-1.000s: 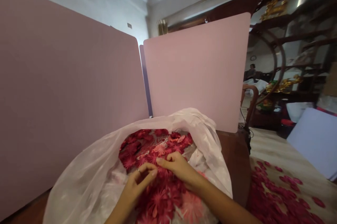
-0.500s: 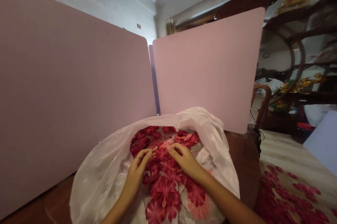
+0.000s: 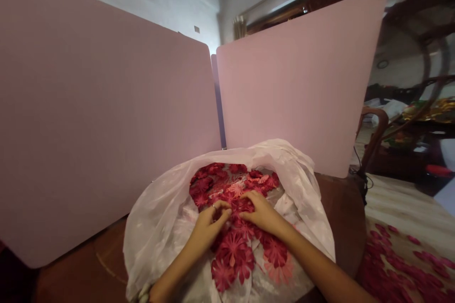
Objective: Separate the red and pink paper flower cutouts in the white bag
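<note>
Two pink panels [image 3: 106,113] face two hands [image 3: 209,224] [image 3: 261,213] on flowers [image 3: 232,251].

The flowers [image 3: 232,251] are showing dark red and pink, the bag [image 3: 159,227] is looking white, and the cream cloth [image 3: 398,203] is wearing red flower shapes.

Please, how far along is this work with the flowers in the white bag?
Done: the thin white plastic bag already stands open. In hand: the bare left hand and bare right hand rest on the red and pink flower-shaped cut-outs. Left: many cut-outs still lie heaped in the bag.
</note>
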A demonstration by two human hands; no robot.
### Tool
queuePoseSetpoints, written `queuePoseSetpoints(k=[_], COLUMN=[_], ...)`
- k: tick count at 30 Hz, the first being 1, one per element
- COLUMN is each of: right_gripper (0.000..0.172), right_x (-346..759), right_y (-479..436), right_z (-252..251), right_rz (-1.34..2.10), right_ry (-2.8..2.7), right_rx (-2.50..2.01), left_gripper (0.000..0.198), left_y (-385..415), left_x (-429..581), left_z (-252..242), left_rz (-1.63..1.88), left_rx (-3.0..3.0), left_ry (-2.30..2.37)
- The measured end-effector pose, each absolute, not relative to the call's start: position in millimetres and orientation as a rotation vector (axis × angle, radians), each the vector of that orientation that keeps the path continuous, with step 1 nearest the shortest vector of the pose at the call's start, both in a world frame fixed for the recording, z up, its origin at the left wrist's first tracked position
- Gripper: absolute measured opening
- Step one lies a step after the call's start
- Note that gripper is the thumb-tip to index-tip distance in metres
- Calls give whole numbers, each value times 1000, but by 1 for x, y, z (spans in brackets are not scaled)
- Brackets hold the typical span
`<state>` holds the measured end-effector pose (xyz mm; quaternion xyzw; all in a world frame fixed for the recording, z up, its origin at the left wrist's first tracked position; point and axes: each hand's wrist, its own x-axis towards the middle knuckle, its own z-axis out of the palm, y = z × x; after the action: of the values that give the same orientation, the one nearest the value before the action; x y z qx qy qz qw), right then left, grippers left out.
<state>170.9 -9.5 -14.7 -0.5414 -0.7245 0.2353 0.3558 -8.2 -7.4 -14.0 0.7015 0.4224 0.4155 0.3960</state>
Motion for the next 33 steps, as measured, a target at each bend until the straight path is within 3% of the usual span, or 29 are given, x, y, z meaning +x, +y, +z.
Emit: queuePoseSetpoints(k=[7, 10, 16, 20, 22, 25, 30, 33], right_gripper=[11, 9, 20, 43, 41, 23, 2, 13], right_x=[172, 172, 175, 176, 175, 174, 175, 180], right_y=[-7, -8, -7, -7, -7, -8, -3, 3], right_z=[-18, -15, -14, -14, -12, -11, -16, -18], right_rz=[634, 551, 439, 367, 353, 321, 247, 363], right_ry=[-1859, -1907, -2009, -2025, -2035, -2035, -1911, -1780], right_rx=[-1572, -1645, -1748, -1826, -1855, -1903, -1811, -1646], left_gripper=[23, 21, 39, 46, 46, 42, 15, 7], left_y=[-5, 3, 9, 8, 8, 10, 9, 6], left_x=[-12, -17, -20, -18, -18, -19, -19, -17], left_z=[-13, -19, -27, -24, -24, -25, -26, -22], left_rz=[1132, 1201, 879, 677, 656, 760, 1024, 1150], left_rx=[1931, 2035, 2273, 2341, 2346, 2276, 2085, 1998], left_ry=[1181, 1297, 1391, 1482, 1481, 1399, 1275, 1275])
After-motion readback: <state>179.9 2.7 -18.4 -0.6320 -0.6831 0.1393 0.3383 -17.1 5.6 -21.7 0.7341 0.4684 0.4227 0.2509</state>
